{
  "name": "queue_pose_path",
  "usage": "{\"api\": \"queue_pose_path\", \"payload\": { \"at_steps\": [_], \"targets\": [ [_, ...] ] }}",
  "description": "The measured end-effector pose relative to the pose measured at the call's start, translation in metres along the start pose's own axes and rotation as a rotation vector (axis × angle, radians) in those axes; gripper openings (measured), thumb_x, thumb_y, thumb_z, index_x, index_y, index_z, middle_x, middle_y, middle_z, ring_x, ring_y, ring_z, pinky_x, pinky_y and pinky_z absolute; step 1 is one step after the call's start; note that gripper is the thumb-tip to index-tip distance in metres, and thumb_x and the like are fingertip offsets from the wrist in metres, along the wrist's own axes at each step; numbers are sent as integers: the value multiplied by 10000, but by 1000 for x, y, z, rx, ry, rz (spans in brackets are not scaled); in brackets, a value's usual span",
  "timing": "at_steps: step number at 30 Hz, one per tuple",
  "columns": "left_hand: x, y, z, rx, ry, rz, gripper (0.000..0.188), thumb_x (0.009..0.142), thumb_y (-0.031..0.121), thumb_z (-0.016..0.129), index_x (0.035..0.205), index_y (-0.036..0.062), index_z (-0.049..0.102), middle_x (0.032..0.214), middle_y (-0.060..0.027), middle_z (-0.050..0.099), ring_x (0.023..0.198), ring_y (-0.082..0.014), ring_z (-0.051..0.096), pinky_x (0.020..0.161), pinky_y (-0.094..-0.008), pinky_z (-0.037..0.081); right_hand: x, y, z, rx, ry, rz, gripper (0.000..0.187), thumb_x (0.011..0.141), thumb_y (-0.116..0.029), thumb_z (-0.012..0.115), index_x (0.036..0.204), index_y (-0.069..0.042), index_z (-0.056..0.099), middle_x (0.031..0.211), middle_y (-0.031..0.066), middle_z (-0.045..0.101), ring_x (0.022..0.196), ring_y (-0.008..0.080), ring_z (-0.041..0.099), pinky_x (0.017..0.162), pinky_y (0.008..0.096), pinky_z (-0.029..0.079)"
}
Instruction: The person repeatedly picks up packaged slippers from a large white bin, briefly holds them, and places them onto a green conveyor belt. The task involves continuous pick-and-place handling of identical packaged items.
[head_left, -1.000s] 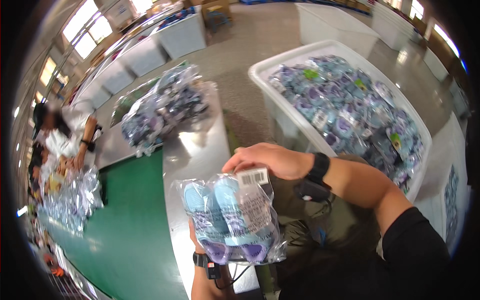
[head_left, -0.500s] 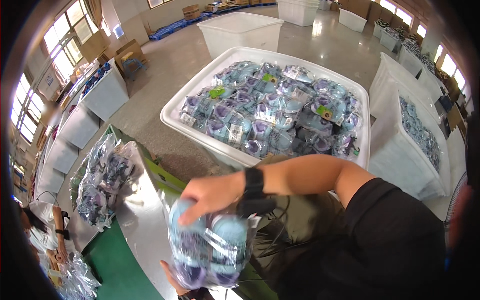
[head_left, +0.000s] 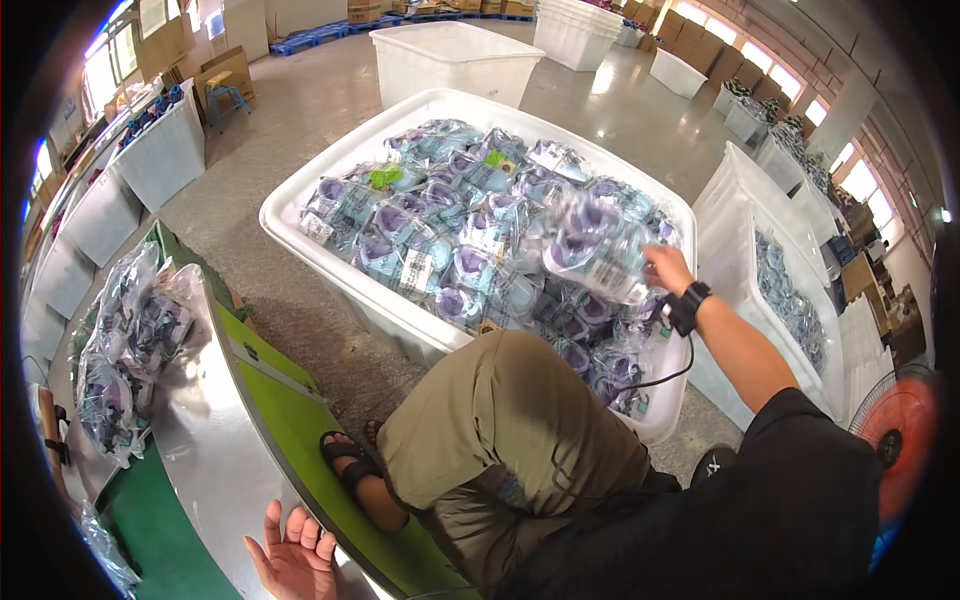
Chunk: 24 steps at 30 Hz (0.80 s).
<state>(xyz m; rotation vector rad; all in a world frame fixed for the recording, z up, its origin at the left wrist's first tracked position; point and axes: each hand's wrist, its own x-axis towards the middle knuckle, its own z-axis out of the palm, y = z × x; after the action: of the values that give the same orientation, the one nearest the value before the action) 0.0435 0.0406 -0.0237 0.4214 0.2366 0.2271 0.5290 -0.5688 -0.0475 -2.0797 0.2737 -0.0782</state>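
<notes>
Over the big white bin (head_left: 300,240) in front of me, my right hand (head_left: 668,270) is closed at the edge of a clear plastic bag of shoes (head_left: 590,245). The bag is smeared by motion; light blue and purple shoes show through it. Beneath it, the bin is filled with similar bagged shoes (head_left: 400,245), some with green tags. My left hand (head_left: 295,560) is open, palm up with fingers apart, holding nothing. It is at the edge of the metal-topped work table (head_left: 215,430) on my left.
A heap of bagged shoes (head_left: 125,340) lies on the table's far part, beside a green surface (head_left: 160,530). Another white bin (head_left: 790,300) with bagged shoes stands right. An orange fan (head_left: 895,430) is close on my right. Another person's arm (head_left: 52,430) shows at far left.
My right hand has carried the bagged shoes from above the table to over the white bin, rightward and away from me. My left hand has come off the bag and opened. The view has turned right.
</notes>
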Motion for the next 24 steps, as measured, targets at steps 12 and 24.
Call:
{"api": "queue_pose_path", "payload": {
  "at_steps": [12, 24],
  "targets": [
    [-5, 3, -13, 71, 71, 68, 707, 1032, 544, 480, 1504, 23, 407, 1361, -268, 589, 1255, -386, 592, 1026, -548, 519, -90, -5, 113, -1101, -356, -775, 808, 765, -319, 850, 1464, -161, 477, 1509, 154, 403, 1420, 354, 385, 1115, 509, 370],
    [-3, -4, 9, 127, 179, 136, 610, 1083, 509, 382, 1452, 26, 431, 1248, -255, 671, 1122, -359, 693, 906, -541, 609, -44, -3, 134, -1090, 18, -444, 658, 783, -308, 847, 1281, -82, 481, 1272, 129, 494, 1259, 333, 489, 977, 458, 515]
  ]
}}
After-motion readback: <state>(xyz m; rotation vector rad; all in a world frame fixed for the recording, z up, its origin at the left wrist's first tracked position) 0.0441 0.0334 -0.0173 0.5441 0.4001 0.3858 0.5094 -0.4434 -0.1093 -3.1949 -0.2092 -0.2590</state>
